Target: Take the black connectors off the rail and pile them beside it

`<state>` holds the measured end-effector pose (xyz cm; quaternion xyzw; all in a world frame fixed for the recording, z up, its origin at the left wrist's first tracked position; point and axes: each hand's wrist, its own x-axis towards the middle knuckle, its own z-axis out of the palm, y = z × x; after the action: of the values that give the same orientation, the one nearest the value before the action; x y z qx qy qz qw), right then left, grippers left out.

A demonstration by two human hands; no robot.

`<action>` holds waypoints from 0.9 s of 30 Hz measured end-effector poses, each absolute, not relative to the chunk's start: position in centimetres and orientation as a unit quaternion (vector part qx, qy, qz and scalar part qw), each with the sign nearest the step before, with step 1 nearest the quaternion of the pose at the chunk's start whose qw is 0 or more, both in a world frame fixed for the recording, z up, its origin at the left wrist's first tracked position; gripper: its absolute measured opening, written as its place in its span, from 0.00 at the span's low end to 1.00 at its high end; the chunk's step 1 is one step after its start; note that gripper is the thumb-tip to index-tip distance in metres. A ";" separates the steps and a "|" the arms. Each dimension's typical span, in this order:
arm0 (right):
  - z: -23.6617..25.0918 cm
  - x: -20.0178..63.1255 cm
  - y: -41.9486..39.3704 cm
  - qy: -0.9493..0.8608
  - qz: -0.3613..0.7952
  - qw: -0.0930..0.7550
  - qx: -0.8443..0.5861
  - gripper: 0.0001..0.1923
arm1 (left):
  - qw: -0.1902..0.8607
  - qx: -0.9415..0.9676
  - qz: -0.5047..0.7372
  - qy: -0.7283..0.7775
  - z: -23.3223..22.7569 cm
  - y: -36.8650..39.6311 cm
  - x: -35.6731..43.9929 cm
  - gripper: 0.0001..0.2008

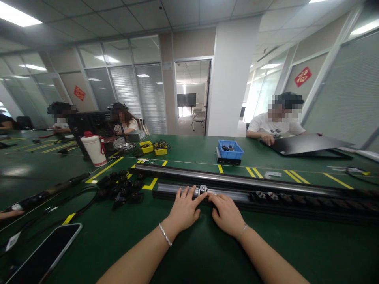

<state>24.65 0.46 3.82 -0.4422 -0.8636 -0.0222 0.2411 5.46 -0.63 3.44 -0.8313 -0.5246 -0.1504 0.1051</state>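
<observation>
Black slider (203, 189) on rail (237, 185); left hand (184, 209), right hand (226, 213) touch it, fingers open, grip holding nothing.

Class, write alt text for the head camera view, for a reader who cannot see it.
Two bare hands, the left hand and right hand, rest on a long black rail lying across a green table, fingertips meeting at a small black clip. A blue bin sits beyond; other people sit at the far side.
</observation>
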 end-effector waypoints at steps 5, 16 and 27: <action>3.9 24.8 0.4 -0.870 -0.010 0.231 -0.435 0.20 | 0.112 -0.810 -0.164 -0.551 3.1 -0.6 6.9 0.32; 3.9 24.5 0.3 -0.881 -0.029 0.214 -0.422 0.12 | 0.115 -0.786 -0.168 -0.584 2.6 -0.4 8.0 0.32; 2.6 24.9 1.4 -0.795 -0.137 0.293 -0.514 0.22 | 0.133 -0.790 -0.162 -0.576 2.5 -0.4 8.3 0.29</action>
<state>24.88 1.39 2.65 -0.5135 -0.7950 -0.1367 0.2927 8.25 -0.37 2.48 -0.7901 -0.5761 -0.1620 0.1328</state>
